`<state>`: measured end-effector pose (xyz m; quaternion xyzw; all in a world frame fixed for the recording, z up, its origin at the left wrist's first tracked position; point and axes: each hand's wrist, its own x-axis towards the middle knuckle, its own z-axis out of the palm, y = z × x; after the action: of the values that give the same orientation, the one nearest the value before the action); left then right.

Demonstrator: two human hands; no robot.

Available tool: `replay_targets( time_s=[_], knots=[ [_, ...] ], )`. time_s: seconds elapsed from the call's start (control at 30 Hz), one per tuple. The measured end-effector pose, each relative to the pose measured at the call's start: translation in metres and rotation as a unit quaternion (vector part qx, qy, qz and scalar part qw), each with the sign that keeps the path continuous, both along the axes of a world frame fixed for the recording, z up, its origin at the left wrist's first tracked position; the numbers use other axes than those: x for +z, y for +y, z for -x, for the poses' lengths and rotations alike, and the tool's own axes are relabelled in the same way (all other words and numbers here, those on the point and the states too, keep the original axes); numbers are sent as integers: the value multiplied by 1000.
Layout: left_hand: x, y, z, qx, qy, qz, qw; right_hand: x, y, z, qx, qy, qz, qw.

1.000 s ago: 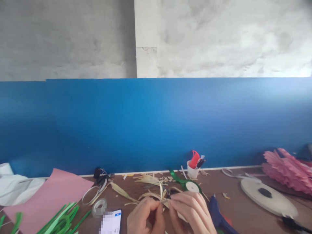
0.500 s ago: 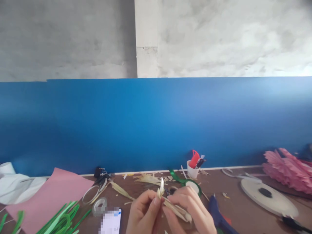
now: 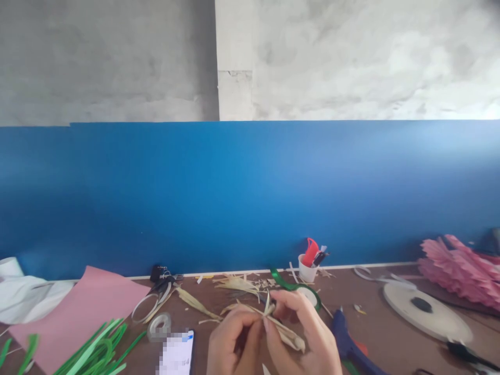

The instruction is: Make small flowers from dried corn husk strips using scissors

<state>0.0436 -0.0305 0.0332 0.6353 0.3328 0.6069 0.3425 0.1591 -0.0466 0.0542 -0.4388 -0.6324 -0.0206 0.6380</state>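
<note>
My left hand (image 3: 234, 341) is closed, thumb and forefinger pinching a dried corn husk (image 3: 289, 336) near the bottom middle of the head view. My right hand (image 3: 308, 328) is closed on the same husk, its thumb and forefinger meeting beside the left fingertips. A narrow pale end of husk stands up between the two hands, while the folded part slants down under the right palm. Behind the left hand, more pale husk strips lie on the brown table. A spool of green ribbon (image 3: 314, 302) is just beyond my right hand and partly hidden by it.
Left of my hands lie a phone (image 3: 177, 351), a roll of clear tape (image 3: 159, 327), scissors (image 3: 145, 308), green pipe cleaners (image 3: 96, 349) and pink paper (image 3: 84, 312). To the right are a blue glue gun (image 3: 347, 341), an oval cream-coloured base (image 3: 429, 317) and a white cup (image 3: 307, 271) of pens.
My right hand has moved its fingertips up and left to pinch the husk's upright end. The left fingers have shifted lower around the husk. The view has tilted slightly.
</note>
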Motion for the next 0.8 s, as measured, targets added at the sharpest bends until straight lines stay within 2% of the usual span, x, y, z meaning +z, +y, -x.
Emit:
replay_targets(
  time_s=[0.13, 0.27, 0.4, 0.5, 0.63, 0.7, 0.8],
  knots=[
    [0, 0, 1, 17, 0, -4, 1000, 1, 0, -1, 37, -29, -22, 999],
    [-1, 3, 3, 12, -8, 40, 999, 1, 3, -2, 66, -33, -36, 997],
    [-1, 5, 3, -3, -28, 88, 996, 3, 2, -2, 96, 3, -22, 995],
    [3, 6, 2, -5, -31, 135, 990, 5, -2, -4, 117, 51, 26, 991],
    [12, 6, 5, 18, -41, 182, 982, 7, -4, -13, 114, 132, 129, 976],
    [17, 7, 9, 38, -45, 190, 980, 8, -1, -21, 113, 128, 166, 971],
    [23, 9, 18, 69, -39, 184, 980, 9, 7, -33, 94, 75, 174, 977]
  ],
)
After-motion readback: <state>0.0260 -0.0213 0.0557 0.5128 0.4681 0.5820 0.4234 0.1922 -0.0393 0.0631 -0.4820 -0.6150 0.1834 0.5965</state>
